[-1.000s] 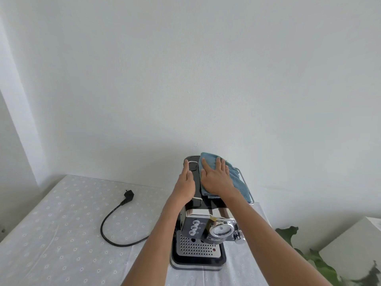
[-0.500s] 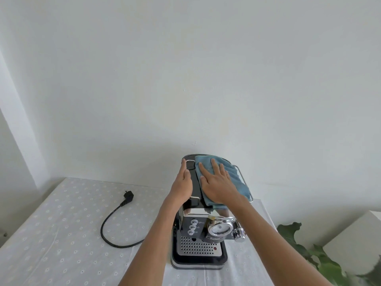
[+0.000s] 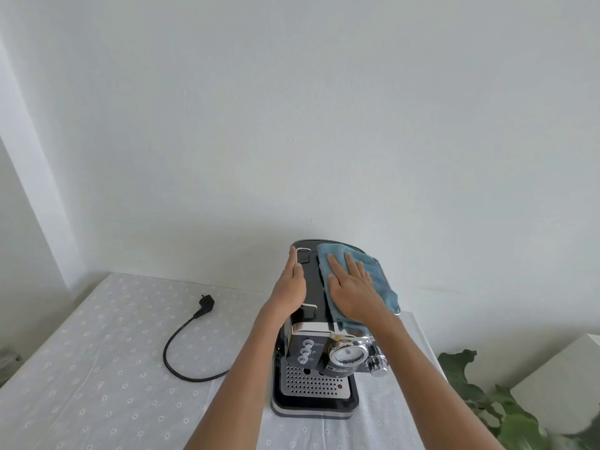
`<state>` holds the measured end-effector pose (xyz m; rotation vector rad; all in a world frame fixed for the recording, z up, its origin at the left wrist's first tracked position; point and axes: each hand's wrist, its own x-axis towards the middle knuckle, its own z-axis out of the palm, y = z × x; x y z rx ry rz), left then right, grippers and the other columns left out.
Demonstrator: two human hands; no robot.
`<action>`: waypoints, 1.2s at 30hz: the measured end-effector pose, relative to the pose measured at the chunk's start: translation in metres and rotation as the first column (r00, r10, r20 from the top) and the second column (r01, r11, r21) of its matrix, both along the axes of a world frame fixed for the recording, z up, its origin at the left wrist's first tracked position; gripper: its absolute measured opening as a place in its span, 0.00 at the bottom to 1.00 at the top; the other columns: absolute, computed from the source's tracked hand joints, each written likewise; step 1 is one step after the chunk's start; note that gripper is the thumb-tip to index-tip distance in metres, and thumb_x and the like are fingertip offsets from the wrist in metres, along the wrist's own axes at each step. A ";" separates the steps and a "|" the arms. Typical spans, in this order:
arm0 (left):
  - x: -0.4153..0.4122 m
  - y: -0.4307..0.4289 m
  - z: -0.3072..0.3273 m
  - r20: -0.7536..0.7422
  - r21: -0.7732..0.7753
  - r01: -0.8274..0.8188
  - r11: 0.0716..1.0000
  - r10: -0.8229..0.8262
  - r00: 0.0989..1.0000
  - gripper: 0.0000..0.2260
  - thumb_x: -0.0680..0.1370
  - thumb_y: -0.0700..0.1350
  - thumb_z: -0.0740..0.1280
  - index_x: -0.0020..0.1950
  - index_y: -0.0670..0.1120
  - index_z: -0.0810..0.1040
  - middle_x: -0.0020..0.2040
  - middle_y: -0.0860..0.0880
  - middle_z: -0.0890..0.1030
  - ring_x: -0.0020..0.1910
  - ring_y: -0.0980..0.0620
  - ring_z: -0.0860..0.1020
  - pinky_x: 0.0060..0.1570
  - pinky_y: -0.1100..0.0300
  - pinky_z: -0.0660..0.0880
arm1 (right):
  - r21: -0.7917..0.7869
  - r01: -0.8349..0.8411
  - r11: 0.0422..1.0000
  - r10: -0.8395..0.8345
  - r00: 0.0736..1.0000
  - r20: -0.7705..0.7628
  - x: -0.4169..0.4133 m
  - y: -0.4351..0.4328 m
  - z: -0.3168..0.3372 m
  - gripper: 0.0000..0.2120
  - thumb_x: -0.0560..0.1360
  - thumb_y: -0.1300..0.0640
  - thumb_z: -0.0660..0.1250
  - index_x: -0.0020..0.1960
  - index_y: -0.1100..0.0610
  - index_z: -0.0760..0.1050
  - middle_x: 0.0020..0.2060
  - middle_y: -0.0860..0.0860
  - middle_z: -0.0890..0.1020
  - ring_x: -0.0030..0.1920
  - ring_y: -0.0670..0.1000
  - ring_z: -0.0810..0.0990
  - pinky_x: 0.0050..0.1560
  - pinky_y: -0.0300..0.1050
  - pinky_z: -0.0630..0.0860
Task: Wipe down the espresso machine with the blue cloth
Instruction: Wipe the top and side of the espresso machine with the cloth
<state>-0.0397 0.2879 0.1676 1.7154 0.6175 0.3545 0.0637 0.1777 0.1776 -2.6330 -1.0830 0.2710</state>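
Head view: espresso machine stood on a dotted tablecloth.
Blue cloth: lay on the machine's top, right half.
Right hand: flat, fingers spread, pressed on the cloth, gripping nothing.
Left hand: flat against the top's left edge, holding nothing.
Power cord: lay unplugged, left of the machine.

Two bare hands on top of a black-and-chrome espresso machine

The right hand lies flat, fingers spread, on a folded blue cloth; the left hand rests along the top's left edge. A black power cord lies unplugged on the white dotted tablecloth.
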 end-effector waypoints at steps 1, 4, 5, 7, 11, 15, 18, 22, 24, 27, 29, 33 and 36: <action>-0.001 0.000 0.000 0.002 0.003 0.009 1.000 -0.009 1.000 0.22 0.85 0.48 0.43 0.80 0.56 0.44 0.76 0.54 0.62 0.49 0.60 0.74 0.43 0.82 0.65 | -0.003 0.017 1.000 -0.017 1.000 0.008 0.006 0.006 0.002 0.26 0.85 0.49 0.44 0.82 0.45 0.44 0.82 0.54 0.43 0.81 0.58 0.40 0.79 0.56 0.40; -0.002 0.001 0.001 0.004 0.023 0.018 1.000 -0.018 1.000 0.23 0.85 0.48 0.43 0.80 0.56 0.43 0.59 0.61 0.73 0.35 0.58 0.68 0.29 0.73 0.67 | -0.013 0.047 0.999 -0.047 0.998 0.048 0.020 0.020 0.005 0.27 0.84 0.49 0.44 0.82 0.47 0.45 0.82 0.56 0.46 0.81 0.58 0.40 0.80 0.56 0.40; -0.001 0.000 0.000 0.008 0.011 0.017 1.000 -0.017 1.000 0.23 0.85 0.48 0.43 0.79 0.56 0.43 0.67 0.56 0.71 0.36 0.58 0.68 0.28 0.73 0.67 | -0.015 0.051 0.999 -0.050 0.997 0.060 0.023 0.023 0.006 0.27 0.84 0.50 0.44 0.83 0.47 0.45 0.82 0.57 0.46 0.81 0.58 0.40 0.80 0.55 0.40; 0.000 0.001 -0.001 0.021 0.004 0.011 1.000 -0.011 1.000 0.23 0.85 0.48 0.43 0.79 0.56 0.42 0.79 0.48 0.58 0.36 0.62 0.67 0.28 0.78 0.66 | -0.027 0.040 0.999 -0.037 0.996 0.079 0.030 0.029 0.008 0.27 0.84 0.51 0.44 0.83 0.48 0.45 0.82 0.58 0.46 0.81 0.58 0.40 0.80 0.55 0.40; 0.001 0.000 -0.003 0.014 0.029 0.003 1.000 -0.004 1.000 0.22 0.85 0.48 0.43 0.79 0.57 0.42 0.80 0.49 0.55 0.39 0.65 0.66 0.34 0.75 0.66 | -0.053 -0.008 0.999 0.013 0.995 0.101 0.031 0.033 0.007 0.28 0.84 0.51 0.44 0.83 0.49 0.44 0.82 0.58 0.44 0.81 0.59 0.39 0.80 0.56 0.39; 0.002 0.000 -0.001 0.020 0.016 0.007 1.000 -0.007 1.000 0.22 0.85 0.48 0.43 0.79 0.56 0.43 0.79 0.50 0.57 0.36 0.66 0.63 0.30 0.81 0.64 | -0.056 -0.088 0.995 0.094 0.989 0.117 0.018 0.020 0.000 0.27 0.85 0.50 0.45 0.83 0.49 0.45 0.82 0.55 0.41 0.81 0.57 0.36 0.80 0.55 0.37; 0.003 0.000 0.000 -0.003 0.010 -0.002 1.000 0.002 1.000 0.22 0.85 0.48 0.43 0.79 0.57 0.43 0.78 0.52 0.58 0.38 0.67 0.63 0.32 0.81 0.63 | -0.042 -0.114 0.993 0.117 0.990 0.083 0.006 0.004 0.000 0.26 0.86 0.50 0.44 0.83 0.48 0.44 0.81 0.52 0.39 0.80 0.55 0.34 0.79 0.53 0.35; 0.002 0.000 -0.003 -0.009 -0.004 -0.017 1.000 0.017 1.000 0.22 0.85 0.49 0.43 0.79 0.59 0.44 0.77 0.56 0.58 0.50 0.67 0.71 0.46 0.84 0.61 | -0.025 -0.121 0.992 0.122 0.990 0.067 -0.014 -0.012 -0.003 0.26 0.86 0.51 0.43 0.82 0.50 0.41 0.81 0.51 0.37 0.80 0.55 0.32 0.77 0.52 0.32; 0.002 0.001 -0.004 -0.007 -0.014 -0.026 1.000 0.026 1.000 0.22 0.85 0.50 0.43 0.79 0.59 0.45 0.79 0.58 0.52 0.73 0.59 0.62 0.63 0.72 0.54 | -0.034 -0.123 0.992 0.126 0.988 0.092 -0.019 -0.012 -0.003 0.27 0.85 0.50 0.42 0.82 0.50 0.40 0.81 0.52 0.36 0.79 0.56 0.31 0.78 0.54 0.33; 0.004 0.001 -0.007 0.008 -0.046 -0.032 0.998 0.032 0.999 0.22 0.85 0.50 0.44 0.79 0.57 0.46 0.79 0.59 0.49 0.77 0.60 0.52 0.68 0.68 0.48 | -0.081 -0.137 0.987 0.148 0.979 0.142 -0.020 -0.005 -0.004 0.33 0.79 0.44 0.31 0.82 0.51 0.41 0.81 0.54 0.37 0.79 0.60 0.32 0.78 0.57 0.34; 0.004 -0.001 -0.006 0.024 -0.060 -0.035 0.998 0.037 0.999 0.22 0.85 0.50 0.44 0.79 0.57 0.46 0.79 0.59 0.49 0.77 0.61 0.51 0.69 0.67 0.48 | -0.107 -0.132 0.985 0.149 0.973 0.175 -0.010 0.007 -0.004 0.32 0.80 0.45 0.33 0.83 0.52 0.41 0.81 0.55 0.39 0.80 0.61 0.34 0.78 0.58 0.35; 0.004 -0.002 -0.002 0.010 -0.043 -0.024 0.999 0.024 1.000 0.22 0.85 0.50 0.44 0.79 0.59 0.45 0.79 0.59 0.49 0.77 0.60 0.51 0.70 0.66 0.47 | -0.089 -0.084 0.993 0.097 0.984 0.150 0.018 0.038 0.004 0.27 0.85 0.50 0.44 0.83 0.53 0.43 0.82 0.56 0.42 0.80 0.61 0.36 0.79 0.59 0.36; 0.002 -0.003 0.002 -0.007 -0.023 -0.021 1.000 0.020 1.000 0.22 0.85 0.49 0.44 0.79 0.58 0.44 0.79 0.58 0.49 0.78 0.58 0.52 0.69 0.67 0.48 | -0.078 -0.102 0.992 0.111 0.986 0.122 0.020 0.032 0.005 0.27 0.86 0.49 0.43 0.83 0.52 0.43 0.82 0.55 0.41 0.80 0.60 0.36 0.79 0.58 0.37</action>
